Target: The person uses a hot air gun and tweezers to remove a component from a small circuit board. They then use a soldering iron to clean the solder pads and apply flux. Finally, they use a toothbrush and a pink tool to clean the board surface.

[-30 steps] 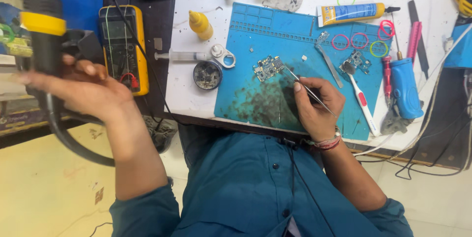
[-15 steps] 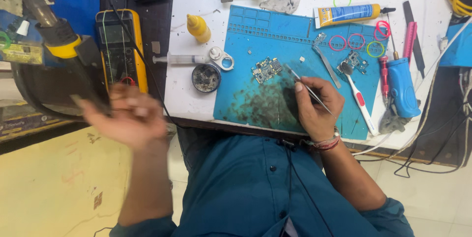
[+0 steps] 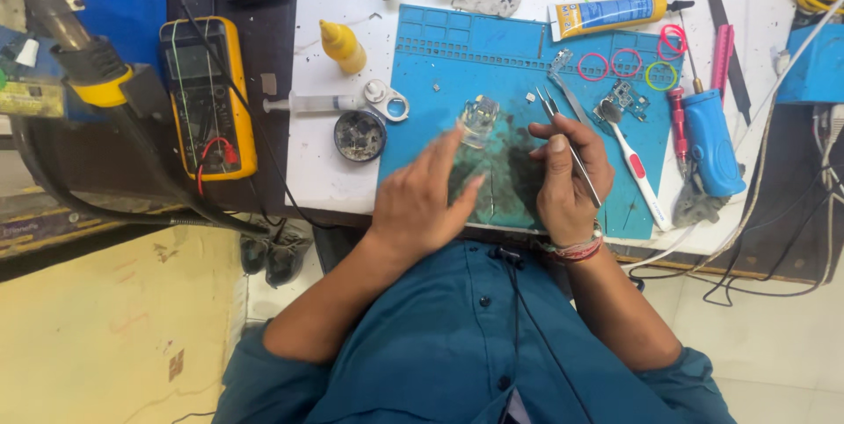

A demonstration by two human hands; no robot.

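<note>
My left hand (image 3: 420, 202) lies over the blue work mat (image 3: 519, 59), fingers spread, with the fingertips right beside a small circuit board (image 3: 479, 118) that looks blurred. It holds nothing that I can see. My right hand (image 3: 567, 179) grips thin metal tweezers (image 3: 563, 135), tips pointing up the mat just right of the board. The yellow-banded hot air handle (image 3: 83, 59) rests at the far left, away from both hands.
A yellow multimeter (image 3: 207, 98), a yellow bottle (image 3: 341, 46), a syringe (image 3: 308, 105) and a round tin (image 3: 359, 134) lie left of the mat. A glue tube (image 3: 611, 15), coloured rubber bands (image 3: 626, 63), a toothbrush (image 3: 631, 158) and a blue tool (image 3: 708, 138) lie to the right. Cables hang at the right edge.
My left hand let go of the hot air handle at the far left and swung right to the mat beside the board. My right hand drew the tweezers back slightly.
</note>
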